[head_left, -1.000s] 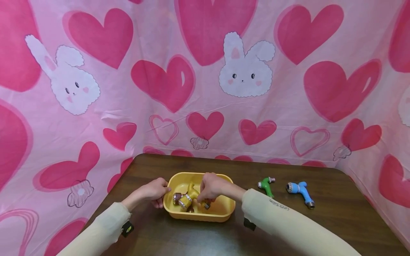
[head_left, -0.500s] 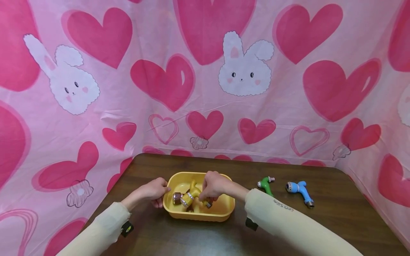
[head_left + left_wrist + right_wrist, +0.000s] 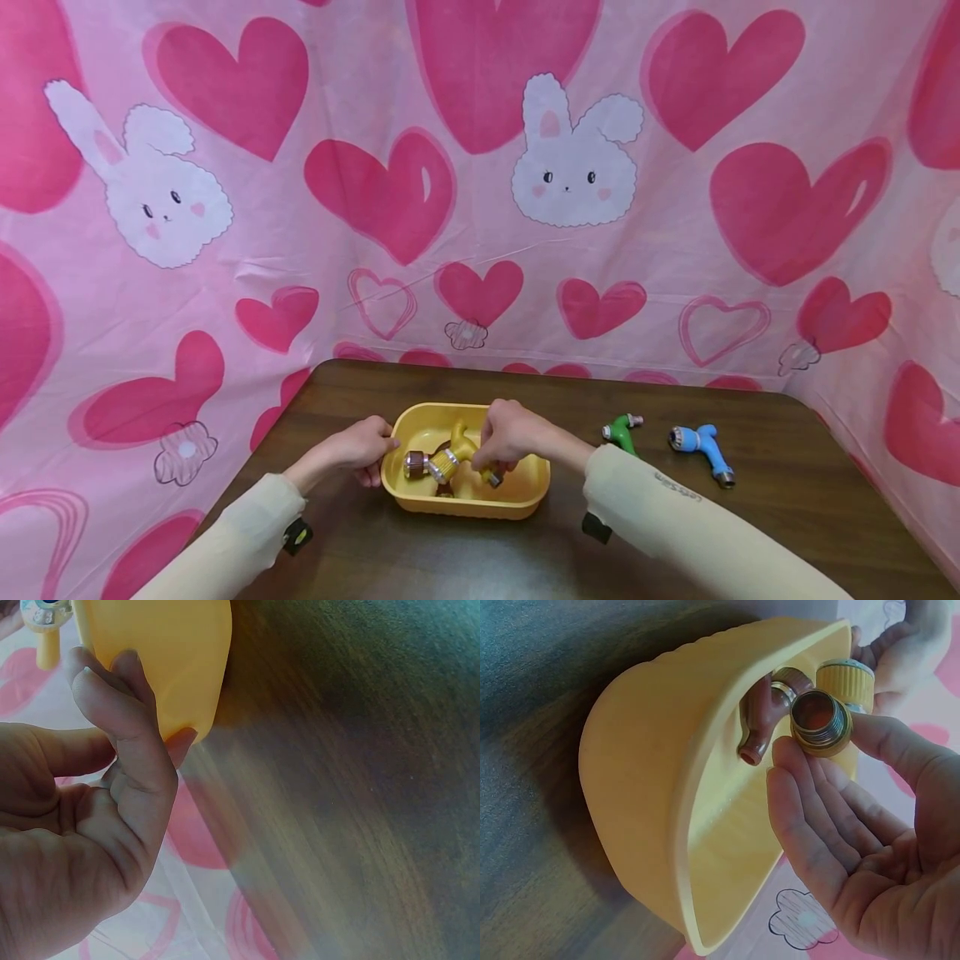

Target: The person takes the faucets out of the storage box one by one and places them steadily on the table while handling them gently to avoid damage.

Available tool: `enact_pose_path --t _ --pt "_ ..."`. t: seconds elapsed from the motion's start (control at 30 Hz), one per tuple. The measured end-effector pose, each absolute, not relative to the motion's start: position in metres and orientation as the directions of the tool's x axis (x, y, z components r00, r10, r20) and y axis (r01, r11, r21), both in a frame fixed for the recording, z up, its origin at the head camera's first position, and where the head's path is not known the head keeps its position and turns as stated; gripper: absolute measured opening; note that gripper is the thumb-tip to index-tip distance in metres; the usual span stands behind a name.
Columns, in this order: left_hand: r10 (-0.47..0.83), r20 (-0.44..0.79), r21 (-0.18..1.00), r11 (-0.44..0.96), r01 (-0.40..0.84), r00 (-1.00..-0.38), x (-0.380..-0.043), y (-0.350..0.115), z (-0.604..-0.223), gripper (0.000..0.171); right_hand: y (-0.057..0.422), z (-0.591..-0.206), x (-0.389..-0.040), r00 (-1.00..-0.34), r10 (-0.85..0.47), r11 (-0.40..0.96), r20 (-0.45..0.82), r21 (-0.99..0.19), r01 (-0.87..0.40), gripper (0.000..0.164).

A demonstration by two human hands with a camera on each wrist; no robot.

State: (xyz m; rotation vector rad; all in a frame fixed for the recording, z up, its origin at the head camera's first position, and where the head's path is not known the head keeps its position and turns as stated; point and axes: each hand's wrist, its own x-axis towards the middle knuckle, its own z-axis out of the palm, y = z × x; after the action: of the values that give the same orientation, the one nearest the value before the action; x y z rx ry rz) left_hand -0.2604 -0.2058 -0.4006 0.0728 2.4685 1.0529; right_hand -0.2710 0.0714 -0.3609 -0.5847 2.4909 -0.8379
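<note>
From the head, the left hand (image 3: 366, 450) pinches the left edge of the tub (image 3: 465, 507), the right hand (image 3: 512, 435) pinches the yellow tap (image 3: 462, 450) over it, near the brown tap (image 3: 416, 465); the green tap (image 3: 619, 432) and blue tap (image 3: 707, 443) lie toward the right edge of the tabletop (image 3: 345, 533)

Left wrist: fingers curl at the tub

Right wrist: the yellow tap's threaded end shows

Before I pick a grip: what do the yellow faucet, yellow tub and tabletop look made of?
Yellow faucet: glossy, highlights on a smooth body, likely plastic or painted; silvery threaded end looks like metal or plating.
Yellow tub: satin, probably molded plastic; uniform color, rounded corners.
Tabletop: brown wood grain, soft sheen; could be wood, veneer or laminate.
</note>
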Motion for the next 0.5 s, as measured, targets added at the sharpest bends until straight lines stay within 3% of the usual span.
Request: enact_pose_path --t 0.5 --pt "0.224 -0.388 0.695 0.708 -0.125 -0.894 -0.2617 -0.2088 -0.4003 0.017 0.0818 -0.3561 -0.2677 -0.819 -0.506 0.719 -0.271 -0.657 -0.227 0.027"
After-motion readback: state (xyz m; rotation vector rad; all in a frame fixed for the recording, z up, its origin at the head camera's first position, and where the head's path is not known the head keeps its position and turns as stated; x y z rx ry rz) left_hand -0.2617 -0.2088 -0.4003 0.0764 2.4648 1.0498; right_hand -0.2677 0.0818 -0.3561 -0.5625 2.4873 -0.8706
